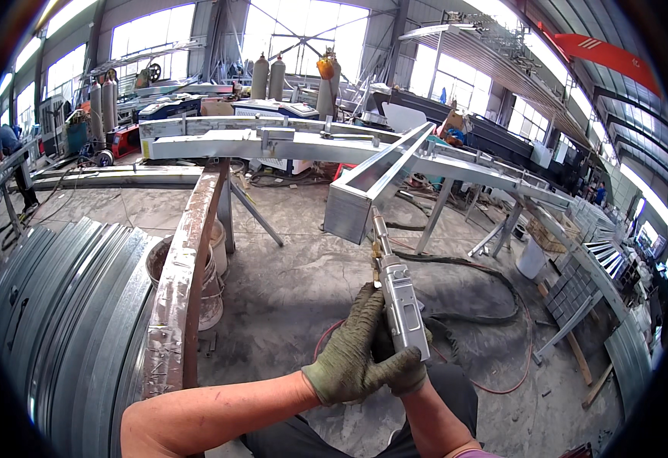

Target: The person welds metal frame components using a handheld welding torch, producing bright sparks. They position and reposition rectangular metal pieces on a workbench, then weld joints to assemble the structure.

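In front of me I hold a silver welding gun point(404, 305) with a narrow brass-coloured nozzle, tilted up and away from me. Both of my hands wear dark green work gloves. My left hand point(349, 351) is closed around the gun's left side and underside. Lower down, my right hand point(404, 370) grips its rear end, and most of those fingers are hidden. The nozzle tip meets or nearly meets the lower right corner of a shiny metal box-section piece point(347, 212). That piece rests across a long metal beam point(303, 149) and juts toward me.
A rusty steel beam point(185, 282) runs along my left, beside stacked metal sheets point(66, 305) and dirty buckets point(210, 298). Dark hoses point(494, 286) curl over the floor on the right. Gas cylinders point(276, 79) stand behind the beam. A person point(5, 141) is at far left.
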{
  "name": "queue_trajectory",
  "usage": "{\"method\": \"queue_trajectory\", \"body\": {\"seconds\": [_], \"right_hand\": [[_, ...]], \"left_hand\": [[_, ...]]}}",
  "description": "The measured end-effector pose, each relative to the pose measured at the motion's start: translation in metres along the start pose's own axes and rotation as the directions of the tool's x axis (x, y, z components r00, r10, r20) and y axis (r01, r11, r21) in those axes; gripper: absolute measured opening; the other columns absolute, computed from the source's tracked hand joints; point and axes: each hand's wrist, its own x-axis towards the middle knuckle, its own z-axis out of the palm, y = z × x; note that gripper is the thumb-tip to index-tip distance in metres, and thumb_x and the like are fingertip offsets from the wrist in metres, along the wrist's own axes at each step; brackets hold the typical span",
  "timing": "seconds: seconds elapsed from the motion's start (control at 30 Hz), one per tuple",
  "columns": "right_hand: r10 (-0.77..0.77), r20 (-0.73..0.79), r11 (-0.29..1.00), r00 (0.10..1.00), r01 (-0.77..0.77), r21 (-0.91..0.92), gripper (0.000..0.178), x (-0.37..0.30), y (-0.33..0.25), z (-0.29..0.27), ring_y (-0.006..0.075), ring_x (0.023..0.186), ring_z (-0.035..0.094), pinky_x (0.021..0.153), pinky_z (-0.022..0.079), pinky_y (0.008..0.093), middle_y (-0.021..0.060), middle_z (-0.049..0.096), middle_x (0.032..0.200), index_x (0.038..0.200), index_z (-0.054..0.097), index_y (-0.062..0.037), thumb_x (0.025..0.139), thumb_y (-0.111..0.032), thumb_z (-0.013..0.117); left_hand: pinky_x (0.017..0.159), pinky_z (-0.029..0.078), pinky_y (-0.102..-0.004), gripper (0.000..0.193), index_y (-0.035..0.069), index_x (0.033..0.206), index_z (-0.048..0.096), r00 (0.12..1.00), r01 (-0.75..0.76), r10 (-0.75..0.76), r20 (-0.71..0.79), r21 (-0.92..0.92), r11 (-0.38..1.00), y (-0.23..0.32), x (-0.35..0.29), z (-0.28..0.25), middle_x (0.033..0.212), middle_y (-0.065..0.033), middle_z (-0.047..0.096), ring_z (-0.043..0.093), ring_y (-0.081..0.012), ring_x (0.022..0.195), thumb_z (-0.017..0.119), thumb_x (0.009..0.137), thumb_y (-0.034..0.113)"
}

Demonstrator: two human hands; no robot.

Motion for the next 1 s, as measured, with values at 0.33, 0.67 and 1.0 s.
{"method": "queue_trajectory", "body": {"seconds": [0.33,0.67,1.0], "right_hand": [[0.142,-0.003,0.950,0.990,-0.135,0.281,0.030,-0.001,0.006,-0.004,0.0118,0.088,0.069,0.075,0.060,0.0300,0.0035,0.072,0.102,0.129,0.067,0.0032,0.102,-0.008,0.075],[0.112,-0.013,0.970,0.994,-0.106,0.217,0.029,0.001,0.005,0.000,0.0109,0.088,0.068,0.076,0.059,0.0295,0.0024,0.072,0.102,0.126,0.067,0.0033,0.101,-0.006,0.076],[0.103,-0.013,0.977,0.995,-0.099,0.191,0.034,0.000,-0.002,0.003,0.0137,0.095,0.071,0.080,0.060,0.0317,0.0047,0.075,0.107,0.124,0.069,0.0025,0.093,0.002,0.084]], "left_hand": [[0.132,0.025,-0.0494,0.111,-0.009,0.169,0.018,0.998,0.028,-0.031,0.055,0.039,0.999,-0.003,-0.001,-0.003,0.172,-0.0339,0.029,0.028,-0.0432,0.163,0.082,0.097,0.045],[0.132,0.025,-0.0496,0.109,-0.009,0.169,0.019,0.997,0.059,-0.060,0.055,0.024,0.998,-0.003,-0.002,-0.003,0.172,-0.0344,0.028,0.028,-0.0440,0.163,0.082,0.097,0.042],[0.130,0.031,-0.0474,0.110,-0.010,0.168,0.019,0.992,0.112,-0.111,0.055,-0.006,0.994,0.005,-0.002,-0.002,0.168,-0.0325,0.036,0.038,-0.0399,0.159,0.083,0.097,0.043]]}}
